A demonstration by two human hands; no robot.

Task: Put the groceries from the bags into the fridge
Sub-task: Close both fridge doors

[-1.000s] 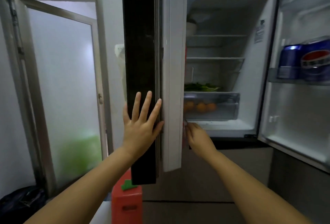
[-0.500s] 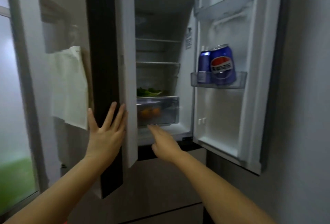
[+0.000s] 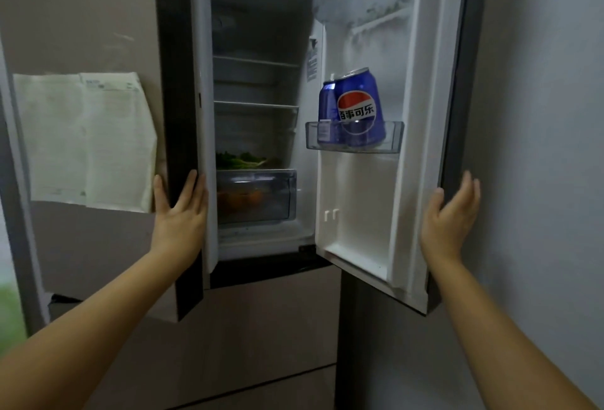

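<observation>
The fridge stands with both upper doors partly open. My left hand (image 3: 178, 213) lies flat with fingers spread on the dark outer face of the left door (image 3: 178, 82). My right hand (image 3: 449, 216) is open, palm toward the outer edge of the right door (image 3: 421, 148), just touching or nearly so. Two blue cola cans (image 3: 358, 108) stand in the right door's clear shelf (image 3: 354, 141). Inside, leafy greens (image 3: 242, 159) lie above a clear drawer (image 3: 256, 195) that holds orange fruits. No grocery bags are in view.
Papers (image 3: 88, 141) hang on the fridge's side panel at the left. A grey wall (image 3: 542, 148) is close on the right behind the right door. Closed lower fridge drawers (image 3: 271, 328) sit below the open compartment.
My right hand has left the inside bottom of the fridge and swung right to the right door's outer edge. My left hand stays on the left door. The view has turned right.
</observation>
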